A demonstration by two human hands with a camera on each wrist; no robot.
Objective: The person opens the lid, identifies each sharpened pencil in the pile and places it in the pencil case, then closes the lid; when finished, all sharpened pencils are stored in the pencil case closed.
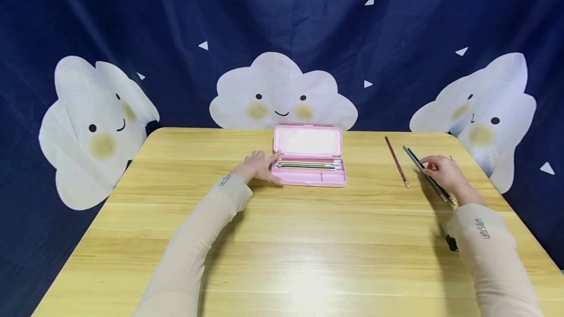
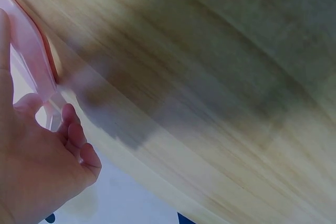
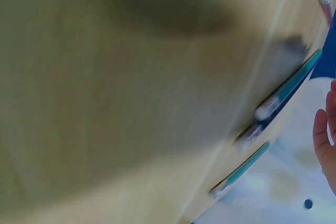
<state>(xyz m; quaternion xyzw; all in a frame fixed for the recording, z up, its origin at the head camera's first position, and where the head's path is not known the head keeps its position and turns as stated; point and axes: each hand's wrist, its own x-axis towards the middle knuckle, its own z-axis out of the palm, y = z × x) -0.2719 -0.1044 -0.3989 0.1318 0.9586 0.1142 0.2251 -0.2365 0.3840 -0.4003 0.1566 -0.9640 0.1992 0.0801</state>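
A pink pencil case [image 1: 308, 183] stands with its lid raised near the far edge of the table, several pencils [image 1: 308, 165] lying in its back compartment. My left hand [image 1: 257, 166] grips the case's left end, thumb at the front corner and index finger by the hinge; the other fingers [image 2: 76, 135] curl loosely beside it. Over at the right, my right hand [image 1: 445, 172] hovers by a teal pencil and a dark pencil [image 1: 423, 170] lying side by side, its fingers loosely bent. The right wrist view shows these two pencils [image 3: 286, 90] apart from the fingers [image 3: 320, 129].
A reddish-brown pencil [image 1: 396, 161] lies between the case and my right hand. Another teal pencil [image 3: 241, 167] lies on the other side of that hand, mostly hidden in the head view. Behind the wooden table [image 1: 282, 238] hangs a dark blue curtain [image 1: 246, 13] with white clouds.
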